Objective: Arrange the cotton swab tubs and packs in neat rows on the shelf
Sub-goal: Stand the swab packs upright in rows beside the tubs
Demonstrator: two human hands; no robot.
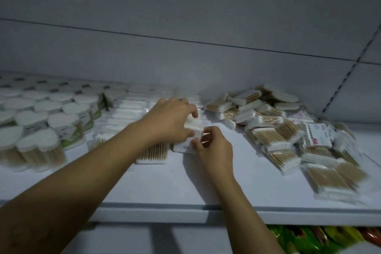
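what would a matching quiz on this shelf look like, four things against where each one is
Things:
1 heart-shaped tubs
2 loose heap of packs
3 pack being handled
4 colourful packets

Places:
A gripped between the left hand and right hand
B below the shelf
C left side of the shelf
D right side of the shelf

Pairs: 1-C, 2-D, 3-A, 4-B

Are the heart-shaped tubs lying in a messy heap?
No, the heart-shaped tubs stand upright in rows on the shelf, while the loose packs beside them lie jumbled.
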